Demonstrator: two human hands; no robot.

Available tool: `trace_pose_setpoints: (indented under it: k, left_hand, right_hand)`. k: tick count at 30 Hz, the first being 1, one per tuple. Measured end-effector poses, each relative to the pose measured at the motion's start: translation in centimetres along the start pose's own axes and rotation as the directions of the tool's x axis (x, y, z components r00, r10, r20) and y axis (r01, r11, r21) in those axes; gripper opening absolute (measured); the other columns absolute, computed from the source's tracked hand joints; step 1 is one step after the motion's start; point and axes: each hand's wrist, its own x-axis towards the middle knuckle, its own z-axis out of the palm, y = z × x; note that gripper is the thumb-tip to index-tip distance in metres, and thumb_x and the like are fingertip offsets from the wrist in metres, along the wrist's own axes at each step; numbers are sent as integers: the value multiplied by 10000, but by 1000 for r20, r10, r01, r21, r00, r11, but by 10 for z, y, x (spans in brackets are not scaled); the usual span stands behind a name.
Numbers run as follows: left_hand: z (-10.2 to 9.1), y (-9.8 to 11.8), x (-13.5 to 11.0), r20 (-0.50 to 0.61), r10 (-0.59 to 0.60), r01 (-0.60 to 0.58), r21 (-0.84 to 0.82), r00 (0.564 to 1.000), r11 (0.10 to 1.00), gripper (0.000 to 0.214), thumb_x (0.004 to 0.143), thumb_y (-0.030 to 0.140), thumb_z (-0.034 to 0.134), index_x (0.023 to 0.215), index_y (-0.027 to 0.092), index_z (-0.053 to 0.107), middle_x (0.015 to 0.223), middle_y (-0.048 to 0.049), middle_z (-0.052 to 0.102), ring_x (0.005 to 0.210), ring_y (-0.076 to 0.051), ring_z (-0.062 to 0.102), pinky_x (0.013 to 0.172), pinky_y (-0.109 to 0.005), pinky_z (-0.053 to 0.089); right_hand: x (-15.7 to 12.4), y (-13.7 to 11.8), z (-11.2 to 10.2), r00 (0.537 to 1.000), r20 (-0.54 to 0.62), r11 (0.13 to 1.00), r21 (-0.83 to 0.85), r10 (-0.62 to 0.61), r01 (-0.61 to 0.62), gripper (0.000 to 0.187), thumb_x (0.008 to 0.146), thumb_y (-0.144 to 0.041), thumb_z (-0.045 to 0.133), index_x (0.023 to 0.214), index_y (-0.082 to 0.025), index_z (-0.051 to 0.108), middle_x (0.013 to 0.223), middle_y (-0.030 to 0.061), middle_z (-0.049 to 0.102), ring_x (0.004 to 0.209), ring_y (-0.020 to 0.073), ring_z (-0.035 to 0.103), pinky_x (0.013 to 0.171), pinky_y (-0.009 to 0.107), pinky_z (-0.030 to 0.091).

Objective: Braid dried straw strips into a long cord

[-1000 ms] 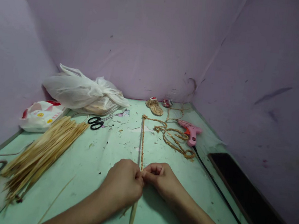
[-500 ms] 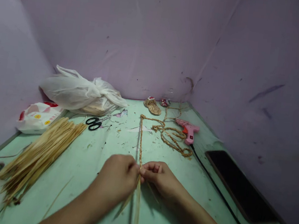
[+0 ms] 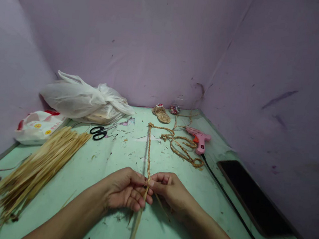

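A thin braided cord of dried plant fibre point(image 3: 148, 153) runs from the table's middle toward me. At its near end my left hand point(image 3: 127, 189) is turned palm up, thumb and fingers closed on the fibre strands. Opposite it, my right hand point(image 3: 169, 190) pinches the braid between thumb and forefinger. Loose flat strands point(image 3: 137, 225) hang down from between the hands. The finished part of the cord bends at the far end and lies in loose loops point(image 3: 183, 149) to the right.
A bundle of dried strips point(image 3: 45, 163) lies left, near black-handled scissors point(image 3: 99, 132), a white plastic bag point(image 3: 89, 101) and a printed packet point(image 3: 40, 126). Right are a pink glue gun point(image 3: 199, 138), its black cable point(image 3: 232, 212) and a phone point(image 3: 254, 197). A small woven slipper point(image 3: 161, 114) sits behind.
My left hand has rolled from back up to palm up, and the hanging strand has swung to the left. My right hand keeps its pinch on the braid.
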Motion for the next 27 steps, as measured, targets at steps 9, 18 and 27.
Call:
trace_pose_setpoints:
  k: [9, 18, 27]
  left_hand:
    - [-13, 25, -31, -403, 485, -148, 631, 776, 761, 168, 666, 248, 545, 739, 102, 585, 667, -35, 626, 316, -53, 441, 291, -165, 251]
    - [-115, 65, -98, -641, 767, 4, 767, 20, 641, 169, 562, 263, 556, 658, 135, 612, 536, -8, 562, 452, -104, 460, 442, -214, 311]
    - [-135, 54, -72, -567, 822, 403, 765, 49, 503, 44, 529, 163, 545, 548, 166, 585, 620, -81, 573, 650, -202, 518, 562, -259, 303]
  right_hand:
    - [-4, -5, 4, 987, -154, 994, -91, 49, -63, 202, 539, -294, 685, 532, -115, 590, 478, -2, 537, 431, 58, 407, 443, 194, 270]
    - [-2, -1, 4, 984, -131, 975, -172, 120, -141, 274, 554, -361, 664, 483, -131, 533, 452, -26, 443, 421, 47, 323, 401, 185, 195]
    - [3, 5, -1, 986, -121, 973, -188, 114, -135, 298, 533, -413, 677, 510, -143, 554, 472, -18, 448, 422, 59, 319, 401, 199, 194]
